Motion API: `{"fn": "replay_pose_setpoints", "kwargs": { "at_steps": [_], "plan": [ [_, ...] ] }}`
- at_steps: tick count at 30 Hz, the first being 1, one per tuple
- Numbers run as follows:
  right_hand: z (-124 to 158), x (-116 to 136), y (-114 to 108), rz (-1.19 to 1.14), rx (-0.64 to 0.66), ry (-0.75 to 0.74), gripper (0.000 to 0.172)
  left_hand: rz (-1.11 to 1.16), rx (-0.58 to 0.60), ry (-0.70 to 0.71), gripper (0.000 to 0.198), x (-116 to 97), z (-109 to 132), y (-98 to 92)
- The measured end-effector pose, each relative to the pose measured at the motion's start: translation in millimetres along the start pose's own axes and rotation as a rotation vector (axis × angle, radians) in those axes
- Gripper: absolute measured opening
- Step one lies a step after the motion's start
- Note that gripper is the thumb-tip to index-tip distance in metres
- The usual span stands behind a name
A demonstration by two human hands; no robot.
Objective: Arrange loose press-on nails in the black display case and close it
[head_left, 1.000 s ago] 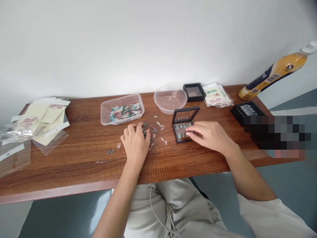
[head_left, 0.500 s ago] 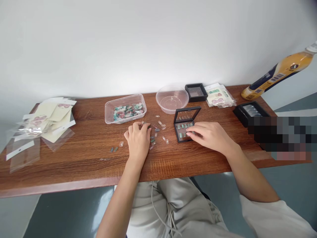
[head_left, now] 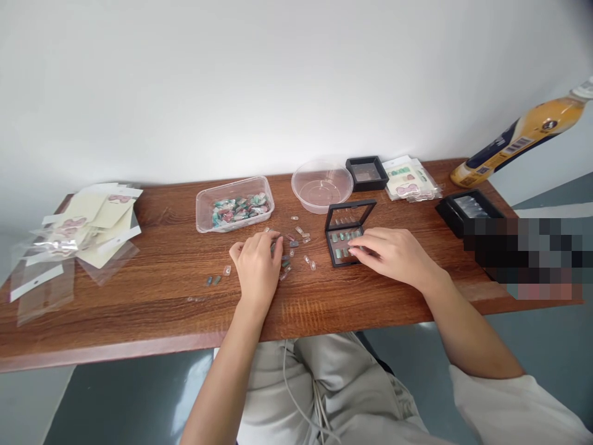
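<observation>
My left hand (head_left: 257, 266) rests on the table with its fingers curled down among loose press-on nails (head_left: 293, 244). Whatever lies under its fingertips is mostly hidden. To the right, an open black nail case (head_left: 345, 264) stands with its framed lid tilted up. Two rows of green press-on nails (head_left: 341, 253) lie inside it. My right hand (head_left: 391, 253) reaches over the case's right side, thumb and fingers bent close together at the nails there. Its fingers cover that end of the rows, so what they pinch is too small to make out.
Behind my left hand is a clear tub (head_left: 201, 213) of wrapped nails, beside a round clear bowl (head_left: 319, 204). Packaging cards (head_left: 104, 213) lie left. At the right are a small black box (head_left: 368, 185), packed cards (head_left: 410, 182), another black box (head_left: 449, 216) and a bottle (head_left: 519, 142).
My left hand has shifted slightly, its fingers drawing down and curling a little more over the loose nails. My right hand stays nearly still at the case.
</observation>
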State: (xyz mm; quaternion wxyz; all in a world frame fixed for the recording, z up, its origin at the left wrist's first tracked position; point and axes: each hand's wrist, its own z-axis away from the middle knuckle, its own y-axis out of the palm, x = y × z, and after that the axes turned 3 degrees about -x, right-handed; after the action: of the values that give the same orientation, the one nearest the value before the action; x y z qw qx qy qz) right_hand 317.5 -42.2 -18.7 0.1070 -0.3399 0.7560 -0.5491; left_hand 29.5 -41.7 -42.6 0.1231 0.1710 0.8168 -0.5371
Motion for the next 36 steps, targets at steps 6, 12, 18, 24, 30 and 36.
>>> {"fn": "replay_pose_setpoints", "kwargs": {
  "at_steps": [6, 12, 18, 24, 30, 36],
  "plan": [
    [-0.6, 6.5, 3.9, -0.031, -0.084, -0.041, 0.018, 0.857, 0.258, -0.335, 0.027, -1.7, -4.2, -9.6],
    [-2.2, 33.9, 22.9, -0.178, -0.312, -0.173, 0.009, 1.301, 0.579, -0.544, 0.028, -3.4, -7.1, -13.4],
    [-2.6, 47.4, 40.1, -0.285, -0.320, -0.212, 0.027, 1.385, 0.837, -0.536, 0.027, -15.6, -1.7, -6.3],
    [0.5, 49.5, 46.1, -0.282, -0.263, -0.171, 0.014, 1.389, 0.853, -0.417, 0.019, -21.5, -0.1, -8.8],
    [-1.2, 49.8, 45.4, -0.276, -0.289, -0.158, 0.017, 1.331, 0.888, -0.342, 0.023, -22.5, 3.0, -10.2],
    [-5.4, 47.5, 44.9, -0.328, -0.411, -0.175, 0.012, 1.280, 0.901, -0.269, 0.035, -22.5, 5.9, -10.7]
  ]
}}
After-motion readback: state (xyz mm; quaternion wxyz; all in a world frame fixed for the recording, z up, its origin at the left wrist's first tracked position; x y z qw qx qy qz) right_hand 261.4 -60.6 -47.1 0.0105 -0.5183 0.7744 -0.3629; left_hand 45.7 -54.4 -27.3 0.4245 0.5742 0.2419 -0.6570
